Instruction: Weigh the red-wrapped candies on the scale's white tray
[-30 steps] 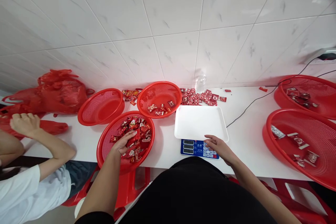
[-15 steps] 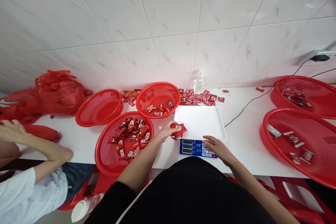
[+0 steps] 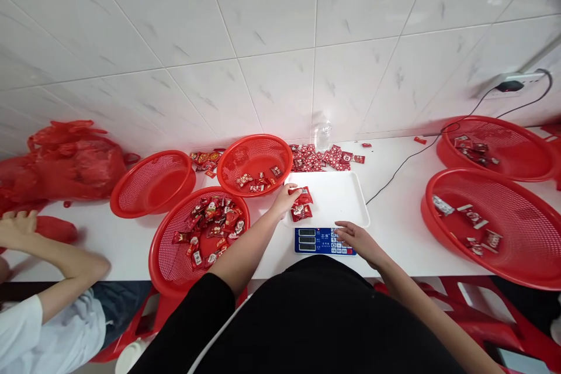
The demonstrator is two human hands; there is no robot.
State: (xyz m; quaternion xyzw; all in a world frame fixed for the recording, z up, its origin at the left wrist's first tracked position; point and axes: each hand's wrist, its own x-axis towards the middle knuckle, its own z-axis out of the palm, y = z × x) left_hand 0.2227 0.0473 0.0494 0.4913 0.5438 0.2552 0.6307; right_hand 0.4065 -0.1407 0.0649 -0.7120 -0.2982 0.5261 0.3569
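Observation:
My left hand (image 3: 286, 201) is at the left side of the white scale tray (image 3: 339, 196), its fingers closed on a red candy packet (image 3: 303, 193). Just below that, a second red packet (image 3: 301, 213) lies on the tray. My right hand (image 3: 358, 242) hovers over the keypad at the right end of the blue scale panel (image 3: 322, 241), fingers stretched out and holding nothing. Whether a fingertip touches a key I cannot tell. Left of my left forearm stands a red basket (image 3: 158, 266) with many wrapped candies (image 3: 214, 227).
Behind it are a red basket (image 3: 225, 172) with several candies and another basket (image 3: 127, 193). Loose red packets (image 3: 311, 158) lie by the wall near a clear bottle (image 3: 323, 135). Two baskets stand right, beside a cable (image 3: 397, 172). At left are red bags (image 3: 74, 158) and a co-worker's arm (image 3: 65, 251).
My left hand has moved up and over the tray's left part, and a packet now lies there below the one held. My right hand stays by the keypad. The view has shifted slightly.

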